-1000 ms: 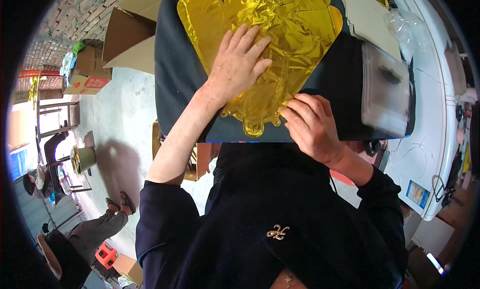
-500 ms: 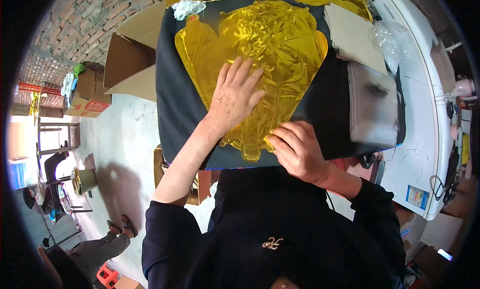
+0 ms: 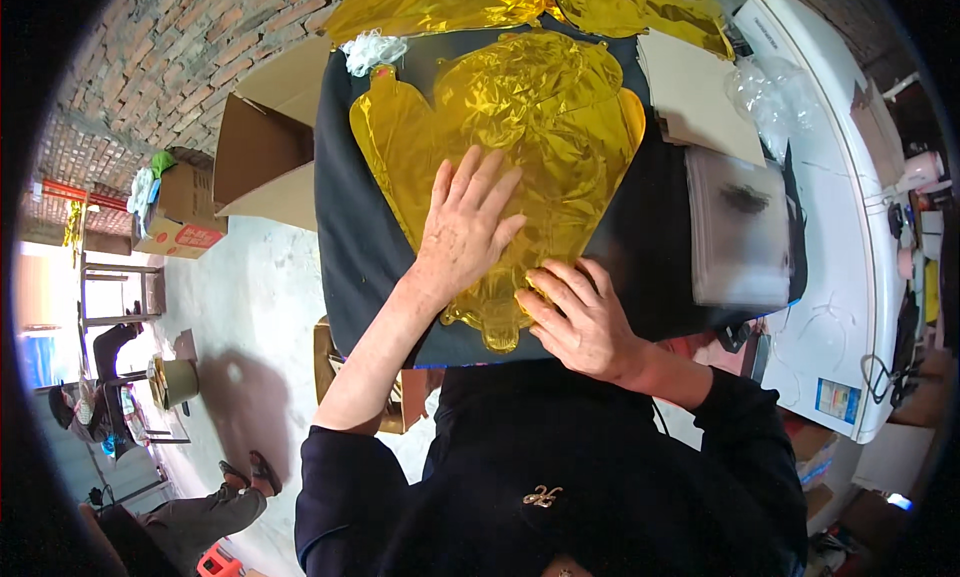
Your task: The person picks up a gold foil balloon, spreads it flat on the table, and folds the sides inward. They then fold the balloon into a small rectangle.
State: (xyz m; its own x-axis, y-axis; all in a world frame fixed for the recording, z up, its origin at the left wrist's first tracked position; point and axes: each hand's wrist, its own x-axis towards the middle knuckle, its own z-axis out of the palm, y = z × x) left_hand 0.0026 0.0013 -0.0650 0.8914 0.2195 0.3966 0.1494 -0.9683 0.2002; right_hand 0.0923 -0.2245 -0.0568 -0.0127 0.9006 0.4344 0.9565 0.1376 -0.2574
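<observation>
Laid flat beneath the fingers of the left hand [image 3: 458, 229]: a shiny gold foil sheet [image 3: 545, 117], crinkled across the middle, lobed along the wide end, tapering to a narrow end with a small rounded tab [image 3: 500, 335]. Long axis running from that tab, just beside the right fingertips and close to the body, up between both hands and on past the left fingertips to the lobed end.

Left fingers straight, palm down, slightly parted, thumb standing out toward the right; resting on the foil left of the middle, gripping nothing. Fingers of the right hand [image 3: 582, 327] bent and drawn narrow at the right edge of the taper, apparently pinching a bit of gold at the tips; impossible to tell how firmly. Nearer to the tab: the right fingers, with the tab to their left and slightly closer to the body. Nearer to the wide end: the left fingers.

Underneath, a black-draped worktop [image 3: 645, 267]. Well beyond the left fingers, a tangled white bundle [image 3: 373, 52] and more gold foil [image 3: 440, 9]. Well apart to the right of the right fingers, a stack of clear flat plastic sleeves [image 3: 738, 262]; farther beyond, a pale beige cardboard sheet [image 3: 700, 89].
</observation>
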